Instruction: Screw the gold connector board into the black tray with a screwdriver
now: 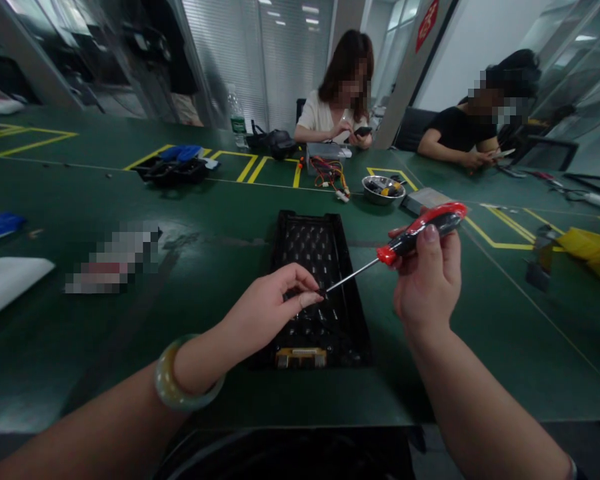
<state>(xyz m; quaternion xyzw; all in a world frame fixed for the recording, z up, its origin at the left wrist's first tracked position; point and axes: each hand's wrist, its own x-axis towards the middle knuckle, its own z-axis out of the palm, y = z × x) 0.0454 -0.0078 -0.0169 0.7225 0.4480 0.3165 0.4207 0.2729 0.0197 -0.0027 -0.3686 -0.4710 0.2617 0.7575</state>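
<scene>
My right hand (430, 273) is wrapped round the red and black handle of a screwdriver (405, 237), its shaft slanting down to the left. At the shaft's tip, my left hand (275, 300) pinches a small dark piece, likely touching the tip; its kind is too small to make out. Both are held above a black rectangular tray-like casing (356, 303) with a perforated floor, lying on the green table. A yellowish connector board (303, 353) sits at the casing's near end. Part of the casing's left side is hidden behind my left hand.
Beyond the casing are a metal bowl (384, 193) of small parts, a grey box with coloured cables (330, 167), and a black tray (167, 170) with blue items. A yellow bag (590, 253) lies at right. Two people sit across the green table (220, 220).
</scene>
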